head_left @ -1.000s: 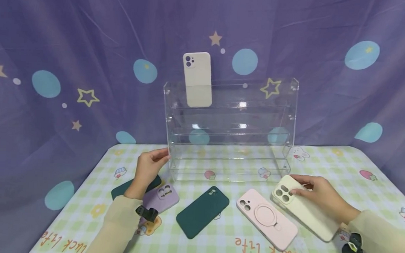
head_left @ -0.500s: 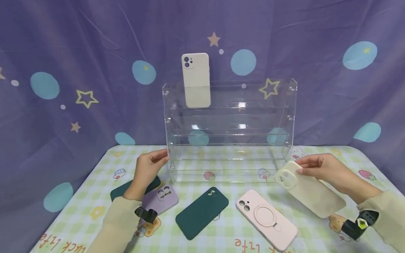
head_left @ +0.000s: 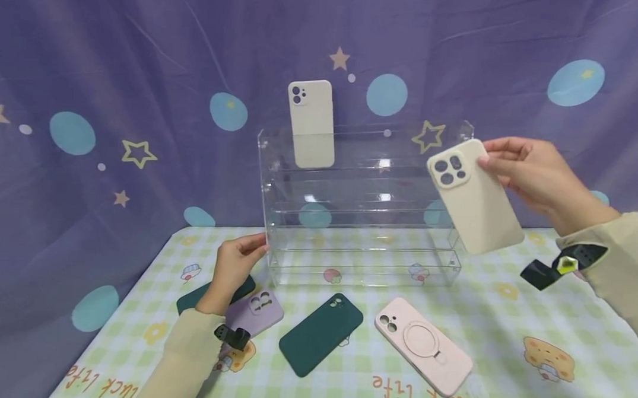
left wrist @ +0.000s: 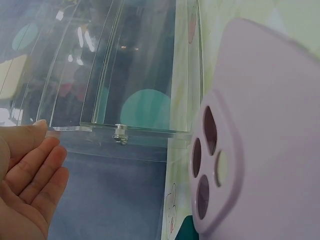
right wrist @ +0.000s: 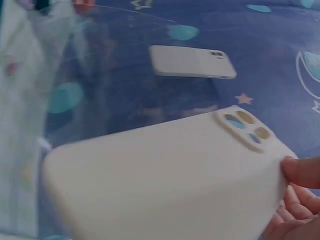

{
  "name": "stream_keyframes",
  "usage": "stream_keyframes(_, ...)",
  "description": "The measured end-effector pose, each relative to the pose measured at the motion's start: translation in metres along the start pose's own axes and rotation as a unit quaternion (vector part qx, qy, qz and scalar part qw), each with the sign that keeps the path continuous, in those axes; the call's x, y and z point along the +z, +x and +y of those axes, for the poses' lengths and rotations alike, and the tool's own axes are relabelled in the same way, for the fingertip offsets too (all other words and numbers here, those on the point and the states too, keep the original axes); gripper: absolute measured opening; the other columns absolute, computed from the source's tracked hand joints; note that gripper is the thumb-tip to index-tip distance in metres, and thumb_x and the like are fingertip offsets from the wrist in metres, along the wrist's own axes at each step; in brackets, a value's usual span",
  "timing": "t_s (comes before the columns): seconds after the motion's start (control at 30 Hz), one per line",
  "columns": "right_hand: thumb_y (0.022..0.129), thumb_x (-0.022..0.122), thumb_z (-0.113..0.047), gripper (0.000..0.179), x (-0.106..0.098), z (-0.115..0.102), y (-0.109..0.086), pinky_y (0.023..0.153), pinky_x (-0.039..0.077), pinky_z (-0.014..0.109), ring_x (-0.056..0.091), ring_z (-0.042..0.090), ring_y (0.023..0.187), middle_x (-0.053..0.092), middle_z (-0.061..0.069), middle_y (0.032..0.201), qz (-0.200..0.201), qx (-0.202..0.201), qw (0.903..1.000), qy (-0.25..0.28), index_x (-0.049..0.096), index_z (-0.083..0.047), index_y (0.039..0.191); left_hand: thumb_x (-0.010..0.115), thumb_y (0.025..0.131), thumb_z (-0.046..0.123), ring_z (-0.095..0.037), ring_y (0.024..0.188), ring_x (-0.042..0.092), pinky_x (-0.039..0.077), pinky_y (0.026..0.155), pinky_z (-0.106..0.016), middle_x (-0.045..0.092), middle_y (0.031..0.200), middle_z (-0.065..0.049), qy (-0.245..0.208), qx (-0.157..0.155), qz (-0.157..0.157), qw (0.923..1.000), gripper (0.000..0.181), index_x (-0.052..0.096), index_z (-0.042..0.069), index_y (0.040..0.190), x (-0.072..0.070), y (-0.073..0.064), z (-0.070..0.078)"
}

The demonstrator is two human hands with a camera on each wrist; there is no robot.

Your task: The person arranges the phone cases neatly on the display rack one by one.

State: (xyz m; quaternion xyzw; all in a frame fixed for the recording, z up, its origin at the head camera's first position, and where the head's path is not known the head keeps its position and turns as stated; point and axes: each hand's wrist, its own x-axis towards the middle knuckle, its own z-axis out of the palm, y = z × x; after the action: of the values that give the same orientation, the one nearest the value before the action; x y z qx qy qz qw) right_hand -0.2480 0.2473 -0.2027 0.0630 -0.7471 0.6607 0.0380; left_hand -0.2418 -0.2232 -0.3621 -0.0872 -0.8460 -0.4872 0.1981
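Pinching the cream phone case [head_left: 479,200] by its upper right edge, my right hand [head_left: 544,176] holds it in the air above the table [head_left: 342,396]. From that hand the case lies left and a little lower; its long axis slants, camera end up and tipped left. What counts most, I judge, is its place against the clear rack [head_left: 359,189]: from the head camera it overlaps the rack's right end, seemingly in front, though I cannot tell how near. The right hand is nearer the case; my left hand [head_left: 235,263] pinches the edge of the rack's left side, well apart.

I count one rack and six cases. Two are pale: the held one and a white case [head_left: 312,127] on the rack's top tier, left of middle. Two are green: a front green case [head_left: 321,334] and a partly hidden green case [head_left: 192,297]. One is a lilac case [head_left: 255,315], one a pink case [head_left: 445,362].
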Motion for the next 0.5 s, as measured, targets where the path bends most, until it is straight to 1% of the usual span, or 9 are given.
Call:
stream_keyframes(0.07,0.081,0.073,-0.004,0.013,0.003,-0.015,0.011,0.062,0.054,0.022,0.065,0.007,0.075,0.070,-0.005,0.081,0.021,-0.013,0.9960,0.086,0.068,-0.014,0.088,0.069,0.086,0.011,-0.028,0.091,0.068,0.050,0.072,-0.012,0.070,0.101,-0.018,0.002,-0.001,-0.001,1.0000,0.026,0.069,0.000,0.110,0.001,0.000,0.000)
stream_keyframes(0.13,0.079,0.073,0.002,0.014,0.007,-0.029,0.022,0.060,0.055,0.022,0.065,0.010,0.073,0.069,0.000,0.079,0.043,-0.025,0.9863,0.157,0.066,-0.007,0.088,0.069,0.087,0.012,-0.026,0.090,0.068,0.050,0.072,-0.013,0.070,0.101,-0.017,0.005,-0.001,-0.001,1.0000,0.027,0.069,0.000,0.110,0.001,0.000,-0.001)
stream_keyframes(0.23,0.080,0.069,0.006,0.015,0.014,-0.050,0.039,0.055,0.054,0.022,0.063,0.012,0.070,0.066,0.004,0.076,0.084,-0.039,0.9717,0.218,0.063,-0.004,0.089,0.069,0.087,0.013,-0.023,0.089,0.069,0.051,0.072,-0.013,0.070,0.101,-0.015,0.013,-0.004,-0.001,0.9999,0.026,0.069,0.001,0.110,0.001,-0.001,0.000)
stream_keyframes(0.27,0.082,0.067,0.008,0.014,0.017,-0.056,0.045,0.055,0.053,0.022,0.062,0.013,0.070,0.065,0.005,0.076,0.098,-0.045,0.9648,0.240,0.061,-0.003,0.089,0.069,0.087,0.013,-0.023,0.089,0.069,0.051,0.071,-0.014,0.070,0.101,-0.015,0.013,-0.004,0.000,0.9999,0.026,0.070,0.001,0.110,0.001,-0.001,0.000)
stream_keyframes(0.3,0.083,0.065,0.009,0.014,0.018,-0.062,0.051,0.055,0.053,0.023,0.062,0.014,0.071,0.064,0.007,0.077,0.111,-0.050,0.9557,0.268,0.060,-0.002,0.089,0.069,0.087,0.013,-0.023,0.089,0.069,0.051,0.071,-0.014,0.070,0.101,-0.015,0.014,-0.005,0.001,0.9999,0.026,0.070,0.001,0.110,0.000,-0.001,0.001)
stream_keyframes(0.37,0.084,0.061,0.011,0.013,0.021,-0.072,0.062,0.054,0.052,0.024,0.060,0.016,0.073,0.063,0.009,0.080,0.138,-0.063,0.9336,0.325,0.058,-0.001,0.090,0.070,0.086,0.013,-0.024,0.089,0.069,0.052,0.071,-0.015,0.070,0.101,-0.015,0.013,-0.007,0.003,0.9999,0.026,0.070,0.001,0.110,0.000,-0.002,0.002)
stream_keyframes(0.4,0.085,0.059,0.012,0.013,0.022,-0.076,0.067,0.055,0.052,0.026,0.060,0.017,0.075,0.063,0.010,0.082,0.148,-0.072,0.9193,0.358,0.057,0.000,0.090,0.070,0.086,0.012,-0.025,0.088,0.069,0.052,0.071,-0.015,0.070,0.101,-0.015,0.011,-0.007,0.003,0.9999,0.026,0.070,0.001,0.110,0.000,-0.002,0.002)
stream_keyframes(0.47,0.086,0.056,0.014,0.014,0.025,-0.082,0.078,0.056,0.052,0.028,0.060,0.020,0.077,0.063,0.012,0.085,0.170,-0.090,0.8860,0.422,0.054,0.001,0.091,0.070,0.086,0.012,-0.026,0.089,0.069,0.052,0.071,-0.016,0.070,0.101,-0.016,0.010,-0.003,0.002,0.9999,0.027,0.070,0.000,0.110,0.000,-0.002,0.003)
stream_keyframes(0.5,0.087,0.055,0.015,0.014,0.026,-0.084,0.083,0.056,0.052,0.029,0.061,0.021,0.077,0.063,0.013,0.085,0.181,-0.097,0.8717,0.445,0.054,0.001,0.091,0.070,0.086,0.013,-0.026,0.089,0.068,0.052,0.071,-0.016,0.070,0.101,-0.016,0.010,-0.001,0.002,0.9999,0.027,0.070,0.001,0.110,0.001,-0.001,0.003)
